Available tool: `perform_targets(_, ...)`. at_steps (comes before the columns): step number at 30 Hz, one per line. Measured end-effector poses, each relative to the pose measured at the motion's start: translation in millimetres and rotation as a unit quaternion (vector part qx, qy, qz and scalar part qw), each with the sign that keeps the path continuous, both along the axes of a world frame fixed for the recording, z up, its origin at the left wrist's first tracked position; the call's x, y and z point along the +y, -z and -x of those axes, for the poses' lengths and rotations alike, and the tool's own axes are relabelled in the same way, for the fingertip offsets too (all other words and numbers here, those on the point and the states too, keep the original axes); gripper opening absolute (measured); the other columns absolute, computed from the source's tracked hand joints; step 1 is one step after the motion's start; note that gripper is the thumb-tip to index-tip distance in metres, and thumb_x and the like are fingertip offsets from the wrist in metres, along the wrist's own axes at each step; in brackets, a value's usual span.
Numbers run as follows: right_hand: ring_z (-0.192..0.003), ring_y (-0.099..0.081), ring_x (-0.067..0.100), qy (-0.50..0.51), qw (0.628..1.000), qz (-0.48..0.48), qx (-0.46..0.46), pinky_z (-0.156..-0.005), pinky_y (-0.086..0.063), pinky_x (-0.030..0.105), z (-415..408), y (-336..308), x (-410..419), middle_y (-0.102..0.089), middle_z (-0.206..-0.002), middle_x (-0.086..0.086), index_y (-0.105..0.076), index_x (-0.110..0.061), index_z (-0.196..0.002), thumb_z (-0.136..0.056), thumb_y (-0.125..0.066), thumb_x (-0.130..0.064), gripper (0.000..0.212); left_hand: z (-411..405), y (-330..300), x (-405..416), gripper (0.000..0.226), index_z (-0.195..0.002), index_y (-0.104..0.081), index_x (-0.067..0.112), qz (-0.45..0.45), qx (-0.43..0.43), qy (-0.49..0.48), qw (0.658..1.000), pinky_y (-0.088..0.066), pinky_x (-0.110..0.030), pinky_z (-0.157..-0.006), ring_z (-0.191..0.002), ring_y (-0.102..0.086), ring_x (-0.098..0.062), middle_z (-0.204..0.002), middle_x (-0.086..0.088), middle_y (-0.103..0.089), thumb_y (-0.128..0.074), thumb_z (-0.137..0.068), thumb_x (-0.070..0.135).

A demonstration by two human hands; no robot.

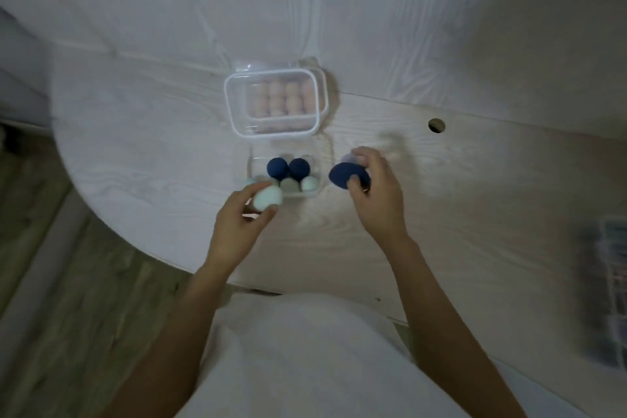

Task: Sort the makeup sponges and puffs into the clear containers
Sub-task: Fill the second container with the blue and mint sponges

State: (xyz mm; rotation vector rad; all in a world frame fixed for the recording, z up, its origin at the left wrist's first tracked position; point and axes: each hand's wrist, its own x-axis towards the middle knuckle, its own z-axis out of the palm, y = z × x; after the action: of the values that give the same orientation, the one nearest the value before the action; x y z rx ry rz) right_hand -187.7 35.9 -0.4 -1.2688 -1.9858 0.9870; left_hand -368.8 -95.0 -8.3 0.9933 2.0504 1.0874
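Observation:
A small clear container [322,159] sits mid-table holding two navy sponges [277,168] and pale mint and grey ones [309,184]. My left hand [239,214] grips a mint green sponge [268,197] at the container's near left corner. Just right of the container, my right hand [375,188] holds a navy sponge [345,175], with something pale at its fingertips. Behind stands a larger clear container [234,105] with a white rim, filled with several pink sponges [281,98].
The pale wood-grain table [475,197] has a round cable hole [436,125] at the right. A blurred clear organiser [607,288] lies at the far right edge. The table's curved left edge drops to a wooden floor [68,299].

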Motion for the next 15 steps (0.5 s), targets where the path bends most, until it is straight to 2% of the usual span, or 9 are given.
perform_targets(3, -0.096, -0.056, 0.014, -0.104, 0.992, 0.071, 0.012, -0.081, -0.053, 0.034, 48, 5, -12, -0.054, -0.112, -0.002, -0.058, -0.023, -0.113, -0.093, -0.049, -0.011, 0.025, 35, 2, -18, 0.037, -0.118, -0.058, 0.030, 0.009, 0.016, -0.065, 0.998, -0.042, -0.002, -0.068, -0.083, -0.060, 0.001, -0.110, 0.004, -0.058, -0.069, -0.083, 0.020)
perform_targets(6, -0.100, -0.056, 0.014, -0.132, 0.985, 0.110, 0.015, -0.087, -0.048, 0.020, 90, 0, -14, -0.049, -0.114, -0.001, -0.059, -0.020, -0.117, -0.084, -0.059, -0.003, 0.037, 62, 5, -22, 0.040, -0.123, -0.057, 0.027, 0.003, 0.035, -0.067, 0.997, -0.041, -0.001, -0.070, -0.087, -0.057, 0.001, -0.111, 0.002, -0.056, -0.067, -0.085, 0.018)
perform_targets(8, -0.094, -0.057, 0.015, -0.130, 0.990, 0.058, -0.016, -0.080, -0.046, 0.019, 111, -1, -13, -0.051, -0.111, -0.001, -0.057, -0.019, -0.119, -0.082, -0.059, -0.003, 0.040, 72, 8, -20, 0.043, -0.128, -0.054, 0.025, -0.001, 0.031, -0.058, 0.998, -0.041, 0.000, -0.073, -0.091, -0.054, 0.004, -0.113, 0.001, -0.053, -0.064, -0.087, 0.016)
perform_targets(11, -0.080, -0.057, 0.019, -0.132, 0.974, -0.062, -0.172, -0.063, -0.042, 0.028, 142, 6, -9, -0.059, -0.100, 0.003, -0.056, -0.018, -0.116, -0.083, -0.059, -0.018, 0.033, 88, 15, -17, 0.044, -0.130, -0.051, 0.027, -0.013, 0.031, -0.029, 0.999, -0.041, -0.001, -0.075, -0.094, -0.053, 0.006, -0.114, 0.000, -0.053, -0.062, -0.089, 0.014)
perform_targets(13, -0.076, -0.058, 0.025, -0.134, 0.952, -0.120, -0.249, -0.059, -0.042, 0.031, 158, 16, -8, -0.063, -0.086, 0.007, -0.059, -0.011, -0.102, -0.079, -0.064, -0.026, 0.028, 100, 19, -14, 0.044, -0.127, -0.051, 0.030, -0.021, 0.029, -0.010, 0.999, -0.042, -0.003, -0.074, -0.092, -0.053, 0.005, -0.114, -0.002, -0.054, -0.062, -0.088, 0.012)
perform_targets(15, -0.073, -0.057, 0.029, -0.131, 0.935, -0.164, -0.287, -0.060, -0.041, 0.032, 167, 26, -7, -0.064, -0.072, 0.010, -0.061, -0.007, -0.087, -0.072, -0.071, -0.030, 0.029, 108, 22, -11, 0.044, -0.124, -0.051, 0.031, -0.023, 0.021, 0.003, 1.000, -0.044, -0.004, -0.073, -0.092, -0.054, 0.000, -0.115, -0.004, -0.054, -0.063, -0.087, 0.009)
